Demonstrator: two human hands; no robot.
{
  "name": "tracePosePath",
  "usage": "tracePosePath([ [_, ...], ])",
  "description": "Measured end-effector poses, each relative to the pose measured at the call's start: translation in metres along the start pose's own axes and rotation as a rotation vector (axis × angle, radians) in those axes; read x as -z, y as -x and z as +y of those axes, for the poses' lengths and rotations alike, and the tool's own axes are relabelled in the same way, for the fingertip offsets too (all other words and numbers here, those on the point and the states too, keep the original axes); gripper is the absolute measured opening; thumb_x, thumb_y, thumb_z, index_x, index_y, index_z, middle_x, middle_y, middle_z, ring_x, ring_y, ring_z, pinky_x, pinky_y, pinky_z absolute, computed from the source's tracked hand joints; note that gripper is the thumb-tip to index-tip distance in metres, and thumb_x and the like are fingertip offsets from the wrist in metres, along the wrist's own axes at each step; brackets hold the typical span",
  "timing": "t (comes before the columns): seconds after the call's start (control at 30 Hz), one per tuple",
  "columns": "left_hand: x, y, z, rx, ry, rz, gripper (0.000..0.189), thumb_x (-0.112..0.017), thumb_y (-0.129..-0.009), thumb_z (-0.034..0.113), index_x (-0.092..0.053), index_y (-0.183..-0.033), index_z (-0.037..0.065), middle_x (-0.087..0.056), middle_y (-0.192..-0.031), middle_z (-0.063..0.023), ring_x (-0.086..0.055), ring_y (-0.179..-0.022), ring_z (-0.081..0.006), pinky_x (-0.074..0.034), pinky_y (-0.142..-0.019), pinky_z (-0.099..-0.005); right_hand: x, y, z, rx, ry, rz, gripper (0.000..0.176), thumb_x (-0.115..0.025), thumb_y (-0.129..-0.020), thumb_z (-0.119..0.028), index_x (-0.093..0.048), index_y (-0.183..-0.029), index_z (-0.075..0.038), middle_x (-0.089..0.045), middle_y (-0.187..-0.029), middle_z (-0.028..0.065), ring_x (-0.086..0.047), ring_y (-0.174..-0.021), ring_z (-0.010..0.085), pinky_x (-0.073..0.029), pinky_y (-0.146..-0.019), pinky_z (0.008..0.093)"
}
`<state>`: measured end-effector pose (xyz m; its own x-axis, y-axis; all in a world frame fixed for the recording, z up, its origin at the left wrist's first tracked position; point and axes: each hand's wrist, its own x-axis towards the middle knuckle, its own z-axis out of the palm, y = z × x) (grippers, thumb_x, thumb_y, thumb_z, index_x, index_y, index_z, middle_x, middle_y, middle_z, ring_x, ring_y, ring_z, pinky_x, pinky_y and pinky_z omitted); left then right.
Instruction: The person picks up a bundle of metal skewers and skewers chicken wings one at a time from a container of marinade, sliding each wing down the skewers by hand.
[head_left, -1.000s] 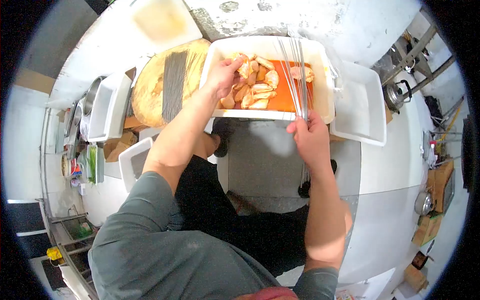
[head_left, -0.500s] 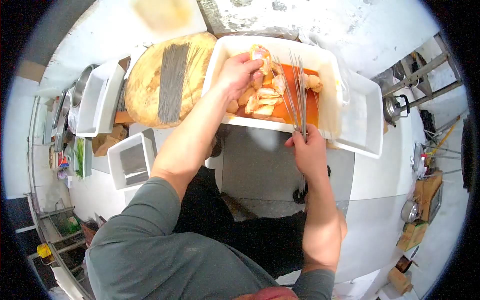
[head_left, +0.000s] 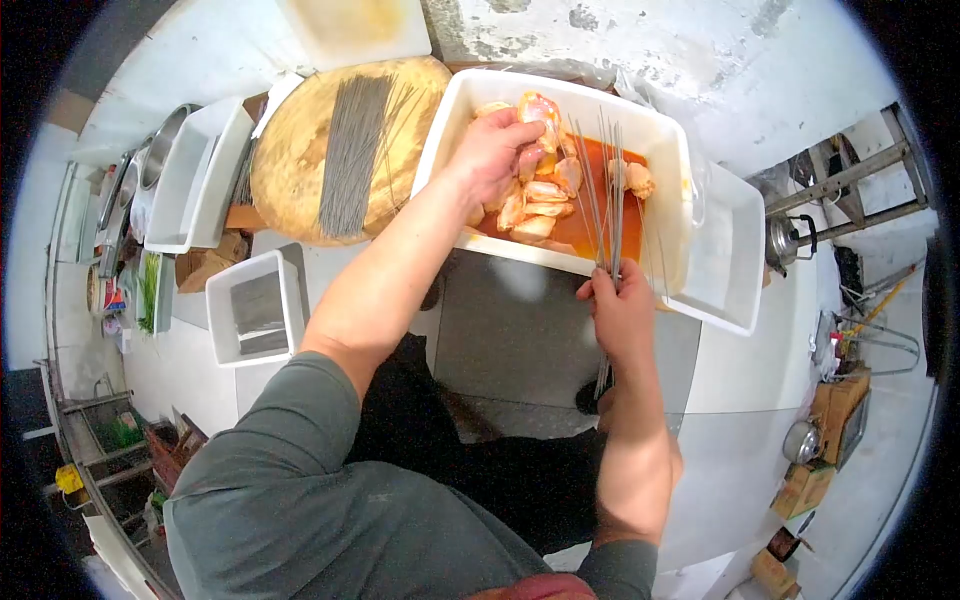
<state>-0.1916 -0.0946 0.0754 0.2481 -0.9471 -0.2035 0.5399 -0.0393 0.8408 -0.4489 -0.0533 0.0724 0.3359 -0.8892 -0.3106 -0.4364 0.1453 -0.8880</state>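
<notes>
Coloured packs point(head_left: 115, 300): far left, red and blue patches; any print is too small for us to read.
Green stems point(head_left: 150, 290): long, thin, upright-looking in our view, in a bunch.
Left tub point(head_left: 222, 175): white, smooth, rectangular, apparently plastic.
Small bin point(head_left: 222, 325): white walls, squarish, with a grey inside.
Round board point(head_left: 290, 160): thick pale wood, its face stained and worn.
Dark sticks point(head_left: 350, 160): thin and straight, packed into a flat band across the board, with a few strays on its right side.
Grey shirt point(head_left: 300, 480): soft plain cloth, with one faint pale mark on the front that we cannot read.
Left hand point(head_left: 490, 155): over the middle tub, our thumb and fingers pinching a piece of meat.
Held meat point(head_left: 540, 112): a glossy, orange-tinged chicken piece, raised above the pile.
Middle tub point(head_left: 672, 170): white, deep, rectangular, with orange-red liquid point(head_left: 632, 230) in the bottom.
Meat pile point(head_left: 540, 208): pale, wet, rounded pieces heaped in its left half.
Metal sticks point(head_left: 610, 190): slim grey rods fanning out over the tub, lower ends hanging below our grip.
Right hand point(head_left: 625, 310): closed around those rods, just outside the near rim.
Lone meat point(head_left: 638, 180): beside the rods; we cannot tell whether one pierces it.
Right tub point(head_left: 735, 230): white, smooth, next to the middle one.
Kettle point(head_left: 783, 242): shiny metal, dark curved handle.
</notes>
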Motion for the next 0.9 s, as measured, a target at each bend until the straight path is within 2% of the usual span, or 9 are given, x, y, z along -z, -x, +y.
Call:
tracePosePath([
  [0.07,-0.003,0.002,0.004,0.029,-0.079,0.061,0.021,-0.056,-0.095,0.008,-0.056,-0.116,0.006,-0.064,-0.105,-0.0046,-0.064,-0.091,-0.0137,-0.056,-0.073,-0.0226,0.002,0.001,0.001,0.010,-0.019,0.003,0.022,-0.054,-0.092,-0.017,-0.057,-0.103,0.001,-0.067,-0.074,0.0074,-0.064,-0.071,0.0167,-0.049,-0.070,0.0311],
  [0.17,0.004,-0.012,-0.007,-0.036,0.008,0.032,0.021,-0.056,-0.094,0.007,-0.057,-0.115,0.006,-0.064,-0.105,-0.0039,-0.064,-0.089,-0.0131,-0.055,-0.073,-0.0223,0.005,0.004,-0.002,0.025,-0.003,0.008,0.020,-0.054,-0.091,-0.016,-0.057,-0.100,0.001,-0.067,-0.073,0.0072,-0.064,-0.071,0.0167,-0.049,-0.070,0.0315],
  [0.33,0.002,-0.014,-0.010,-0.038,-0.008,-0.003,0.019,-0.055,-0.095,0.008,-0.058,-0.113,0.006,-0.064,-0.104,-0.0035,-0.064,-0.089,-0.0130,-0.055,-0.072,-0.0229,0.010,0.008,-0.005,0.009,0.028,0.006,0.018,-0.054,-0.091,-0.017,-0.057,-0.096,0.000,-0.067,-0.073,0.0081,-0.063,-0.069,0.0185,-0.048,-0.068,0.0328],
  [0.43,-0.002,-0.011,-0.009,-0.061,-0.014,-0.036,0.018,-0.055,-0.095,0.009,-0.058,-0.113,0.006,-0.064,-0.103,-0.0033,-0.064,-0.089,-0.0127,-0.055,-0.073,-0.0234,0.007,0.006,0.000,0.039,-0.049,0.024,0.010,-0.054,-0.092,-0.012,-0.055,-0.096,-0.002,-0.062,-0.069,0.0030,-0.048,-0.054,0.0063,-0.038,-0.050,0.0224],
  [0.57,0.000,-0.013,-0.010,-0.080,-0.039,-0.092,0.019,-0.055,-0.096,0.010,-0.057,-0.114,0.007,-0.064,-0.104,-0.0025,-0.064,-0.088,-0.0122,-0.055,-0.073,-0.0237,0.007,0.006,-0.001,0.044,0.000,0.051,0.012,-0.054,-0.092,-0.013,-0.054,-0.097,-0.002,-0.062,-0.069,0.0031,-0.049,-0.055,0.0072,-0.039,-0.051,0.0233],
  [0.73,-0.007,-0.007,-0.005,-0.077,-0.051,0.010,0.023,-0.056,-0.095,0.012,-0.056,-0.118,0.007,-0.064,-0.105,-0.0016,-0.063,-0.089,-0.0119,-0.055,-0.074,-0.0246,0.006,0.004,0.000,0.049,-0.020,0.041,0.012,-0.053,-0.093,-0.013,-0.054,-0.097,-0.002,-0.062,-0.069,0.0029,-0.049,-0.056,0.0070,-0.039,-0.051,0.0228],
  [0.83,-0.013,0.002,0.004,-0.044,-0.134,0.054,0.026,-0.058,-0.095,0.014,-0.056,-0.119,0.006,-0.065,-0.104,-0.0019,-0.063,-0.088,-0.0121,-0.054,-0.076,-0.0254,0.011,0.010,-0.011,-0.022,0.022,0.019,0.021,-0.054,-0.091,-0.019,-0.058,-0.099,0.001,-0.067,-0.072,0.0089,-0.063,-0.068,0.0180,-0.048,-0.066,0.0324],
  [0.87,-0.014,0.003,0.005,-0.035,-0.170,0.060,0.027,-0.059,-0.094,0.015,-0.056,-0.119,0.005,-0.065,-0.103,-0.0021,-0.063,-0.088,-0.0122,-0.053,-0.077,-0.0257,0.012,0.011,-0.012,-0.017,0.010,0.032,0.021,-0.054,-0.091,-0.018,-0.058,-0.098,0.001,-0.067,-0.072,0.0087,-0.063,-0.067,0.0174,-0.048,-0.065,0.0320],
  [0.9,-0.011,0.001,0.002,-0.111,-0.311,0.075,0.028,-0.060,-0.094,0.016,-0.056,-0.119,0.005,-0.065,-0.102,-0.0026,-0.062,-0.087,-0.0123,-0.053,-0.077,-0.0261,0.013,0.012,-0.012,-0.013,-0.002,0.045,0.020,-0.054,-0.091,-0.018,-0.058,-0.098,0.001,-0.067,-0.072,0.0086,-0.062,-0.067,0.0168,-0.048,-0.065,0.0316],
])
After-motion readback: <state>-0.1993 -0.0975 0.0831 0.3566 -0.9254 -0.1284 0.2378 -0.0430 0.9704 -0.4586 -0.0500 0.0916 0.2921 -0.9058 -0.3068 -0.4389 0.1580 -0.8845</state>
